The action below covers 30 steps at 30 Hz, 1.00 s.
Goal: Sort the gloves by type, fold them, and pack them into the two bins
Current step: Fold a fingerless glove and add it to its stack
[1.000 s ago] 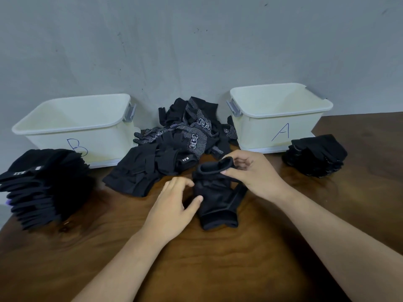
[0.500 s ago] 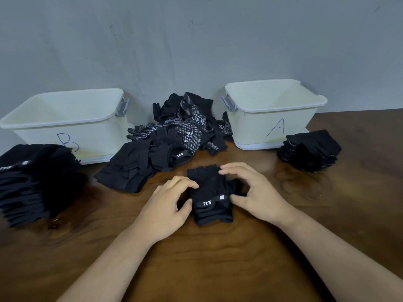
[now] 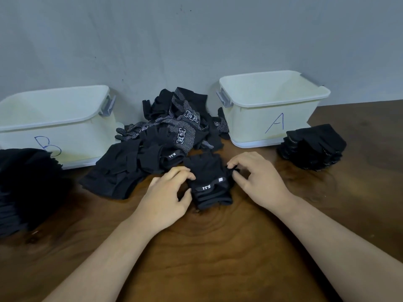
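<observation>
A black fingerless glove (image 3: pixel 209 182) with a white "5.11" strap lies folded on the wooden table in front of me. My left hand (image 3: pixel 168 197) pinches its left edge between curled fingers and thumb. My right hand (image 3: pixel 259 177) pinches a fold at its right edge. Behind it is a loose pile of black gloves (image 3: pixel 165 136), some with white dots. White bin B (image 3: pixel 54 125) stands at the left and white bin A (image 3: pixel 272 107) at the right; I see no gloves inside either.
A tall stack of folded black gloves (image 3: pixel 26 188) sits at the far left in front of bin B. A smaller stack of folded dotted gloves (image 3: pixel 311 147) lies right of bin A. A grey wall (image 3: pixel 196 40) rises just behind the bins.
One second ago my right hand held the glove's top end lifted. The glove now lies flat with its strap up, and both hands have moved to its side edges.
</observation>
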Each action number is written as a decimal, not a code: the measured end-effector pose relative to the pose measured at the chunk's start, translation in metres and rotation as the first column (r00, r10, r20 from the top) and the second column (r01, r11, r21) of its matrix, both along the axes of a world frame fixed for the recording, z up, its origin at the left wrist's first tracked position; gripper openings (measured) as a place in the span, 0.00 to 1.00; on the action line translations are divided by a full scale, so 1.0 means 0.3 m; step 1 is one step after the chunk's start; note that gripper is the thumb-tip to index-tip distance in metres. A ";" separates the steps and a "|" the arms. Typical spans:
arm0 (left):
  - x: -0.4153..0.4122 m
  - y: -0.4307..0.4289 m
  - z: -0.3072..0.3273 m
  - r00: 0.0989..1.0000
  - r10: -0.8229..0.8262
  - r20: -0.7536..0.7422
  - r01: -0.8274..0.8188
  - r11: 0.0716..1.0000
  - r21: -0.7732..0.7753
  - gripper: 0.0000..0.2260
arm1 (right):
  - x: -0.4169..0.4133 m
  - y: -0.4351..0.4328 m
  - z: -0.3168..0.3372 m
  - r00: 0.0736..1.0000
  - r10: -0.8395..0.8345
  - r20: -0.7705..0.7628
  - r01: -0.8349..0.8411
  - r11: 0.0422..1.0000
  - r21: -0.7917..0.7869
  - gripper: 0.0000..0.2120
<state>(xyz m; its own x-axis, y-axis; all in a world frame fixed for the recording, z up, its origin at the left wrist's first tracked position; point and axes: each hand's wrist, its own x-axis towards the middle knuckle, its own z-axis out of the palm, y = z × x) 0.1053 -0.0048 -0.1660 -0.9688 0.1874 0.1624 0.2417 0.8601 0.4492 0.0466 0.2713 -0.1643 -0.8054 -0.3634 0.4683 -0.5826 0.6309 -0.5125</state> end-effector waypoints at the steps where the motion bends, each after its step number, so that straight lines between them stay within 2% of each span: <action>1: 0.001 0.002 -0.003 1.000 -0.007 -0.005 0.007 1.000 -0.012 0.13 | -0.003 0.005 0.001 1.000 -0.009 -0.004 0.009 1.000 0.008 0.11; 5: -0.002 0.009 -0.002 1.000 -0.013 -0.023 0.012 0.999 -0.034 0.11 | -0.023 0.031 0.013 0.995 -0.035 -0.094 0.041 0.997 0.067 0.11; 9: 0.001 0.011 -0.002 0.999 -0.023 -0.023 0.022 0.999 -0.049 0.11 | -0.038 0.044 0.006 0.984 0.014 -0.178 0.017 0.986 0.167 0.10; 14: 0.012 0.008 0.001 1.000 0.002 -0.003 -0.002 1.000 -0.012 0.10 | -0.037 0.049 0.003 0.978 0.052 -0.203 -0.001 0.971 0.240 0.16; 17: 0.017 -0.004 0.007 1.000 0.023 0.017 -0.024 0.996 0.088 0.10 | 0.005 0.029 0.026 0.991 0.024 -0.134 -0.015 0.998 0.066 0.17; 19: 0.015 -0.014 0.005 0.999 0.033 0.003 -0.033 0.986 0.166 0.13 | 0.041 0.008 0.047 0.993 0.102 -0.053 -0.106 0.992 -0.073 0.18; 20: 0.013 -0.017 0.001 0.999 0.045 0.000 -0.044 0.980 0.195 0.14 | 0.058 -0.003 0.055 0.986 0.166 -0.014 -0.167 0.982 -0.085 0.19; 23: 0.006 -0.024 -0.016 0.996 0.085 0.012 -0.085 0.970 0.229 0.18 | 0.079 -0.021 0.054 0.964 0.256 0.074 -0.261 0.963 0.060 0.16; 26: 0.008 -0.024 -0.018 0.996 0.085 0.020 -0.087 0.973 0.213 0.21 | 0.072 -0.017 0.039 0.965 0.237 0.115 -0.260 0.925 0.277 0.23; 30: 0.022 -0.013 -0.001 0.997 0.075 0.036 -0.080 0.985 0.152 0.25 | 0.061 0.004 0.037 0.957 0.244 0.160 -0.287 0.882 0.374 0.27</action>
